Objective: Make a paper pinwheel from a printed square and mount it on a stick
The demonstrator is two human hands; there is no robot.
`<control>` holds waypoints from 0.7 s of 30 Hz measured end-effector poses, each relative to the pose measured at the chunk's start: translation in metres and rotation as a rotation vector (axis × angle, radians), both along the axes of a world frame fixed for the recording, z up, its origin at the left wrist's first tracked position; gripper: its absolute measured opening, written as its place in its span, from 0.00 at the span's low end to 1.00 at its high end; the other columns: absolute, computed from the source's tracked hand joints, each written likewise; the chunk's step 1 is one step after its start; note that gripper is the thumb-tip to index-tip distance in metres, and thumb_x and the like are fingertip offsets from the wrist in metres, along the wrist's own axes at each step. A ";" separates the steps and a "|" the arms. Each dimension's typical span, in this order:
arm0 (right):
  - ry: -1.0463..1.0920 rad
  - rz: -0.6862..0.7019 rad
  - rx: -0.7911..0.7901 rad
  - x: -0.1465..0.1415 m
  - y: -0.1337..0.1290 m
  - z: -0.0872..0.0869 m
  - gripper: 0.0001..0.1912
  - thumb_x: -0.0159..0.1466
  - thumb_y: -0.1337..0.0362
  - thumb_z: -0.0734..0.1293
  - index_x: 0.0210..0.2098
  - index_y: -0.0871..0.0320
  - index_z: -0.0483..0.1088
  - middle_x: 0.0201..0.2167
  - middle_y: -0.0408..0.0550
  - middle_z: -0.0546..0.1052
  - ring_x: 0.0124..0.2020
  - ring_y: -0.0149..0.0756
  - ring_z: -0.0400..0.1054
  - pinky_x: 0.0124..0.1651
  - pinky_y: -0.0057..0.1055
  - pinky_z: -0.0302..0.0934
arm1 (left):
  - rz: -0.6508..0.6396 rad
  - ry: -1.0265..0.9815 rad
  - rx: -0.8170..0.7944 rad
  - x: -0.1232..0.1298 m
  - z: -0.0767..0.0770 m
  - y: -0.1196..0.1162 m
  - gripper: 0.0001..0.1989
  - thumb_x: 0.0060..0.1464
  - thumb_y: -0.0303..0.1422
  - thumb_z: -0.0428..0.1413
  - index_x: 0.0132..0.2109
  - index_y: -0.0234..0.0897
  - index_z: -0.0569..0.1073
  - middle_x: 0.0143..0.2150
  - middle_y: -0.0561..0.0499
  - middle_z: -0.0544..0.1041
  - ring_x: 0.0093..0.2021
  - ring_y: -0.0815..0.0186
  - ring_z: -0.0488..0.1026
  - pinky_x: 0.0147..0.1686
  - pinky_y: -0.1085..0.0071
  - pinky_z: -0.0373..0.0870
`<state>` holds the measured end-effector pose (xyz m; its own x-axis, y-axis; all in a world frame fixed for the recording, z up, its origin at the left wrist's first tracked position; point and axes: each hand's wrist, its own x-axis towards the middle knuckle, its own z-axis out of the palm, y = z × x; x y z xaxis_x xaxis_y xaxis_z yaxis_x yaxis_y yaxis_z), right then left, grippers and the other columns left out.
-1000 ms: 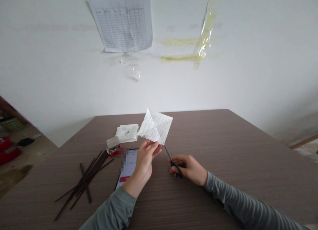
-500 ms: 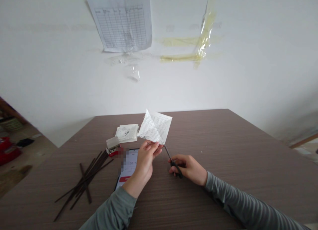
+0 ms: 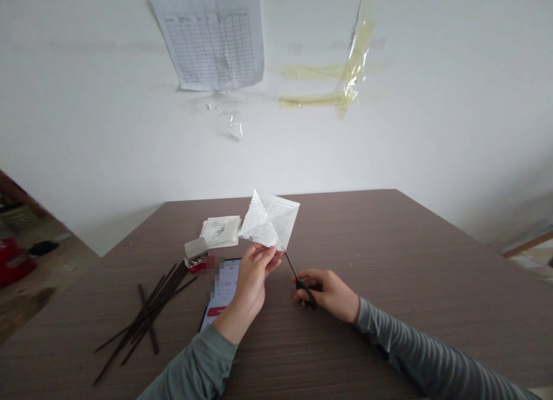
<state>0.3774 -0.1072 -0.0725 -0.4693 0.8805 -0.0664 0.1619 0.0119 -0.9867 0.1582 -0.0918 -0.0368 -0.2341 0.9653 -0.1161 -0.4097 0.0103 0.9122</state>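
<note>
A printed sheet of paper point(image 3: 274, 218) with diagonal creases is held up over the table. My left hand point(image 3: 254, 270) pinches its lower corner between thumb and fingers. In my right hand point(image 3: 326, 290) is a pair of scissors point(image 3: 306, 293) with black handles, the fingers closed round the loops. The blades point up and left, and their tips meet the paper's bottom corner beside my left fingertips. How far the blades are into the paper I cannot tell.
On the brown table point(image 3: 389, 244), left of my left hand, lie a phone point(image 3: 222, 285), a small open box point(image 3: 197, 253) of little metal pieces, a paper stack point(image 3: 221, 230) and several dark sticks point(image 3: 147, 316). Behind stands a white wall point(image 3: 311, 152) with a taped sheet point(image 3: 213, 43).
Almost nothing differs. Both hands, the paper and the scissors keep the same places.
</note>
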 end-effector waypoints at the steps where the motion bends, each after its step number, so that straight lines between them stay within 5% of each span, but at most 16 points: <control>1: -0.001 0.001 -0.001 0.000 0.000 0.000 0.35 0.61 0.31 0.87 0.51 0.51 0.87 0.39 0.60 0.95 0.38 0.59 0.88 0.49 0.52 0.84 | 0.001 -0.001 0.003 0.000 0.000 0.000 0.23 0.48 0.32 0.88 0.34 0.42 0.80 0.37 0.52 0.91 0.41 0.58 0.93 0.42 0.69 0.90; 21: 0.006 -0.036 -0.012 -0.003 -0.005 0.009 0.37 0.58 0.28 0.89 0.50 0.50 0.88 0.38 0.59 0.94 0.40 0.62 0.88 0.50 0.54 0.85 | -0.006 0.027 0.003 -0.001 0.000 -0.002 0.24 0.48 0.32 0.87 0.35 0.44 0.78 0.38 0.51 0.91 0.43 0.56 0.93 0.46 0.66 0.90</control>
<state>0.3744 -0.1120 -0.0638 -0.4374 0.8961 -0.0745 0.1556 -0.0062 -0.9878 0.1573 -0.0934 -0.0363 -0.2313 0.9670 -0.1072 -0.3852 0.0102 0.9228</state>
